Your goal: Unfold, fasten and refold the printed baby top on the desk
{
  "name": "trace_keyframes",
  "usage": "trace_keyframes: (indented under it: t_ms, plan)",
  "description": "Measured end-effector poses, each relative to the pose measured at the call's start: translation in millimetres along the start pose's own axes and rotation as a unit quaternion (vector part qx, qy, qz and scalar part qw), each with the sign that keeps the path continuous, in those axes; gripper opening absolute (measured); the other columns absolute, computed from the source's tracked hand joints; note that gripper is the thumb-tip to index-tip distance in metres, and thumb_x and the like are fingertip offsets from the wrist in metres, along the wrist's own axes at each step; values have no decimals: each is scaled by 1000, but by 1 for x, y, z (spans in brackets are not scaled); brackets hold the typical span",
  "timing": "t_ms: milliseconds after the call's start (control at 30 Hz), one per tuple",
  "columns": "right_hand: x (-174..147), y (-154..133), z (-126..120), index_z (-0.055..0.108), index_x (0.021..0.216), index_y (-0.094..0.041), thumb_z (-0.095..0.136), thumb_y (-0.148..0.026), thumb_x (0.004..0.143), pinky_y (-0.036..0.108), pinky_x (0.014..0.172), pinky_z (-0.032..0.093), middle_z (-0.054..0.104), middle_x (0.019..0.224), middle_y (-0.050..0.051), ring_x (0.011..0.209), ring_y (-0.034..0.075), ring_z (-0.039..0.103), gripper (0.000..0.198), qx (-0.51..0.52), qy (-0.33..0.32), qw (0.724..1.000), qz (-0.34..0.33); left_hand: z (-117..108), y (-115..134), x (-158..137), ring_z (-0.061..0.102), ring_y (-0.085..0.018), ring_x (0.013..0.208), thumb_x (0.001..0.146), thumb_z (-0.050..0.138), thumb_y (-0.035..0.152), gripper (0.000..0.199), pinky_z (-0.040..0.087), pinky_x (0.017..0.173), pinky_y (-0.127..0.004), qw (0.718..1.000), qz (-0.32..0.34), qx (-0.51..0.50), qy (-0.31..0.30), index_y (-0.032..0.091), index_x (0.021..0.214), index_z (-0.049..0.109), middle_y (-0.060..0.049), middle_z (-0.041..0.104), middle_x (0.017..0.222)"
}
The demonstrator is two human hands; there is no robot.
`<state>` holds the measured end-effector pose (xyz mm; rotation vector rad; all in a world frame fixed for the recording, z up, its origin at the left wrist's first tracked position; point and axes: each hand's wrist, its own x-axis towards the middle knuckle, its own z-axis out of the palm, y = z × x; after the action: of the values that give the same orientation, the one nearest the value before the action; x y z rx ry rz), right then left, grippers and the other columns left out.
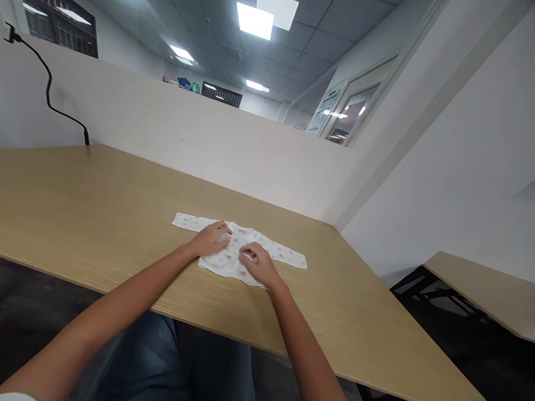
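A small white baby shirt with a scattered print lies flat on the wooden table, its long sleeves spread to both sides and its neckline away from me. My left hand rests over the left part of its chest, fingers apart and lightly bent. On the right front panel is my right hand, its fingers curled and the thumb close to the index finger at the front opening edge. The cloth under both palms is hidden.
The wooden table ends at a low white partition. A black flexible-neck holder rises at the back left. Another table stands to the right beyond a gap. My legs are under the near edge.
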<state>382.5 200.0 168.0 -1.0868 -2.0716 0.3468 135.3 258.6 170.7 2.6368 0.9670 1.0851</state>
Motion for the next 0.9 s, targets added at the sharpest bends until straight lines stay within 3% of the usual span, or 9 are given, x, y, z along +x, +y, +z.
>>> trace_keyframes:
  t_ms: [167,367,467,633,767,900]
  plan:
    - [-5,24,-6,67,130,-19,60,-38,94,51,112,41,61,139,16,130,30,54,41,-43,-14,997,59,3,-30,-6,53,-29,131,99,46,42,43,43,111,-46,994,-84,62,-29,22,136,58,-13,53,143]
    - [-9,39,-5,58,144,-17,59,-46,95,54,123,25,44,156,16,148,33,37,56,-81,-72,985,132,7,-37,-8,40,-30,145,101,44,46,49,33,119,-51,986,-117,80,-83,21,141,57,-14,47,154]
    - [-8,36,-5,52,149,-14,54,-48,96,51,125,22,40,159,15,151,31,31,62,-109,-90,980,137,9,-31,-7,41,-29,145,100,43,49,51,32,121,-51,988,-101,88,-75,21,141,57,-12,49,154]
    - [-3,30,2,45,152,-6,39,-42,101,46,126,22,38,159,17,151,27,31,63,-126,-82,984,92,21,-2,-5,43,-28,144,102,34,50,55,34,121,-48,994,-19,97,-42,19,142,56,-13,48,155]
    - [0,29,12,44,152,-5,25,-31,102,43,127,23,38,159,16,152,23,30,60,-141,-89,984,66,38,17,-6,36,-29,149,103,29,45,59,28,123,-47,987,-26,109,-113,12,151,43,-17,39,160]
    - [0,24,20,32,157,1,25,-36,102,42,127,17,26,164,18,155,25,19,66,-183,-155,967,83,46,17,-8,20,-29,155,102,27,50,69,20,125,-47,973,-66,106,-196,9,158,28,-17,20,167]
